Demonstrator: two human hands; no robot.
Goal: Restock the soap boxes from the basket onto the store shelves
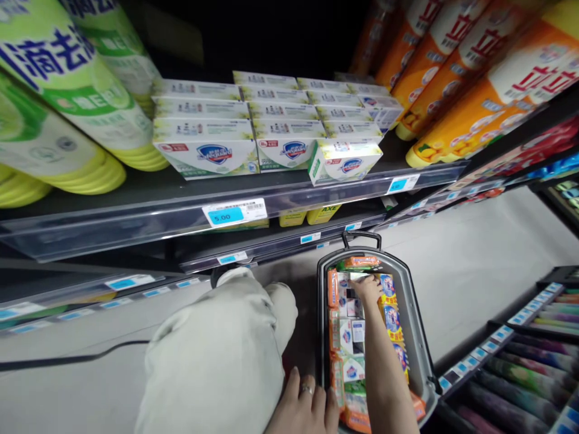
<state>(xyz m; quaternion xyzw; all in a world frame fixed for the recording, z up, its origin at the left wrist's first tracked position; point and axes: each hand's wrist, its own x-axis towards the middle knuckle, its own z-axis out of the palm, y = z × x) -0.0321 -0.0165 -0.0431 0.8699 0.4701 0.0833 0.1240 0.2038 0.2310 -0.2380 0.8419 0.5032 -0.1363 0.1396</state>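
Note:
Inside the grey basket (418,337), my right hand (368,288) reaches to the far end, its fingers closed about a white soap box (358,276) that they partly hide. White Safeguard soap boxes (346,337) line the basket's middle. Orange-wrapped packs (333,289) run along its left side, and yellow-and-blue packs (392,318) along its right. My left hand (305,407), with a ring on one finger, lies between my pale-trousered knee (217,355) and the basket's near left side. Its fingers are slightly apart and hold nothing.
Stacked Safeguard boxes (217,150) stand on the shelf ahead, one small box (346,163) at the front edge. Green bottles (76,90) flank them left, orange bottles (493,90) right. The shelf's clear lip (136,217) juts out above the basket. Another rack (511,367) stands at right.

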